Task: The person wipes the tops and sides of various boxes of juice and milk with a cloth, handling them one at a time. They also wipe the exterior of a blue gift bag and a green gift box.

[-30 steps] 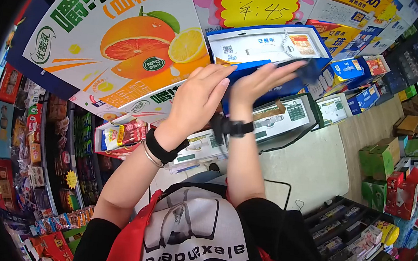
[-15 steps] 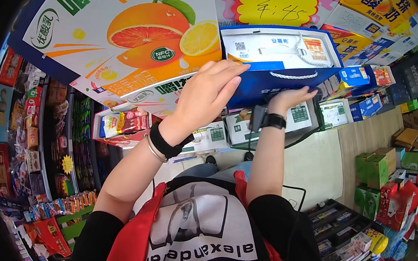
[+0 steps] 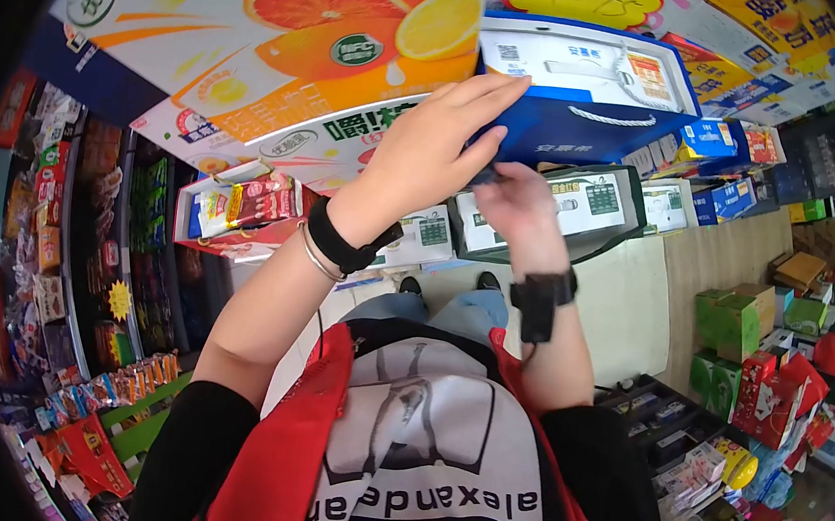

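Observation:
A navy blue gift bag [image 3: 591, 134] with a white rope handle stands upright at top centre, with a white carton [image 3: 577, 67] inside it. My left hand [image 3: 439, 137] lies against the bag's left end, fingers stretched over its rim and thumb apart on the front. Under the bag's lower left corner is my right hand [image 3: 521, 208], motion-blurred, its fingertips beside a small dark patch I cannot make out. Left of the bag stands a large white box with orange fruit printed on it [image 3: 307, 49].
Below the bag sits a dark green box with white packs [image 3: 599, 206]. An open red carton of snacks [image 3: 241, 211] is to the left. Snack shelves [image 3: 140, 224] line the left side. Red and green gift boxes [image 3: 756, 394] stand at right, above a dark rack [image 3: 662, 435].
My right hand has moved left from the bag's front to its lower left corner. My left thumb has spread away from the fingers. The view has shifted, so the bag sits higher in frame.

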`<state>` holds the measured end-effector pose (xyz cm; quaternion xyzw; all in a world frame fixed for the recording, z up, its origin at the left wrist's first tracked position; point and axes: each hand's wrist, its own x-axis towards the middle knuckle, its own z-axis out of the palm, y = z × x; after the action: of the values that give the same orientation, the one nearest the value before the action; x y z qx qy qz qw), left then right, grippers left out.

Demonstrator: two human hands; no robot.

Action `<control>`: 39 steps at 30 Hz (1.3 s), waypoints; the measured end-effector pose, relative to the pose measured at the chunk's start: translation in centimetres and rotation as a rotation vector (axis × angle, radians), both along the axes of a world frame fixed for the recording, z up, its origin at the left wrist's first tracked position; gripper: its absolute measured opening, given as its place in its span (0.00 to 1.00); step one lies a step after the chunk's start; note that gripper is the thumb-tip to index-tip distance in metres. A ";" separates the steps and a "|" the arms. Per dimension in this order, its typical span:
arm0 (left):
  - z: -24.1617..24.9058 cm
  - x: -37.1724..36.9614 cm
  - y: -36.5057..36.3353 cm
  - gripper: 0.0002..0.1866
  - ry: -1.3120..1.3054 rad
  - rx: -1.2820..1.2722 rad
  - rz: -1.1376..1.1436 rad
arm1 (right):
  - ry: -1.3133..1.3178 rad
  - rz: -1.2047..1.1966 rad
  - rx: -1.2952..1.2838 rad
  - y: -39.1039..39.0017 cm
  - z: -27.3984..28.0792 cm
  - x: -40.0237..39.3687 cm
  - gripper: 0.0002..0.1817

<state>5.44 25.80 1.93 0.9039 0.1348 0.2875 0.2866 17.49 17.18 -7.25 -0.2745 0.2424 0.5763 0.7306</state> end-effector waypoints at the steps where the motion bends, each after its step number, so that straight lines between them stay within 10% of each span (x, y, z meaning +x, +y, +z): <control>1: 0.0 -0.8 0.1 0.25 -0.002 -0.007 0.016 | -0.073 0.041 0.087 -1.3 0.2 0.2 0.21; 7: -4.9 -9.9 0.7 0.19 -0.084 -0.049 -0.001 | -0.525 0.167 0.043 -7.2 -3.2 -2.4 0.33; 12: -19.1 -19.3 -0.8 0.17 0.346 -0.321 0.188 | -0.325 0.419 -0.065 -7.1 -5.8 -5.8 0.34; 17: -30.0 -27.1 -4.3 0.37 0.847 -0.346 0.335 | -0.566 0.596 -0.244 -4.6 -13.6 -9.5 0.25; 19: -31.1 -28.1 -4.7 0.43 0.903 -0.410 0.316 | -1.228 0.528 -0.304 -3.4 -15.9 -12.2 0.24; 26: -34.3 -29.6 -5.1 0.46 0.898 -0.374 0.291 | -2.345 0.930 -0.288 -0.5 -24.6 -15.6 0.37; 33: -33.4 -29.9 -4.8 0.49 1.066 -0.334 0.310 | -2.421 1.010 -0.531 0.7 -30.5 -17.1 0.38; 39: -34.4 -29.9 -5.4 0.47 1.096 -0.270 0.349 | -2.361 1.013 0.144 3.3 -30.2 -26.7 0.36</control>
<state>-24.44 20.43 -32.46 0.8406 0.4453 -0.1983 0.2361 -9.18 20.52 -37.40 -0.6369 -0.7102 0.2090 0.2152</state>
